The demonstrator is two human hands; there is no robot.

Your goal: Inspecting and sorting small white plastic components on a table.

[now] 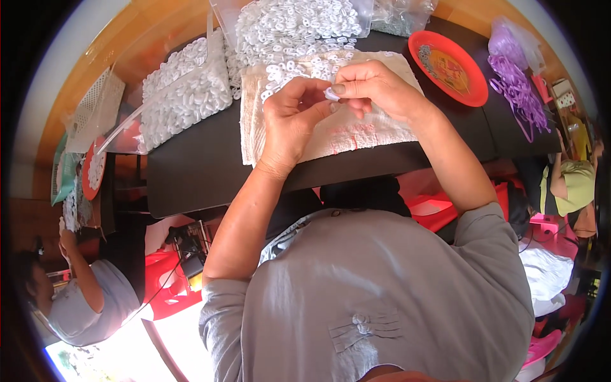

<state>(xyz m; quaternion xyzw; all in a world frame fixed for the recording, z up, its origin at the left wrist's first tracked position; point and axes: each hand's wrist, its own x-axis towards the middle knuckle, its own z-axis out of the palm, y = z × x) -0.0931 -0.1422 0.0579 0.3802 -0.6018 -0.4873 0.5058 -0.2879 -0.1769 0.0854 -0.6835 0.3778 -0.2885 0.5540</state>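
Note:
Above a cream towel on the dark table, my two hands meet around a small white plastic piece. My left hand pinches it from the left between thumb and fingers. From the right, the thumb and fingers of my right hand close on the same piece. Its exact shape is partly hidden by my fingertips. Loose white oval pieces with holes lie on the towel's far part, just beyond my hands. They spill from a big heap of like pieces in a clear bin.
A clear bag of white pieces lies at the left. On the right are a red plate with small grey bits and a bundle of purple cord. One person sits at far left, another at far right.

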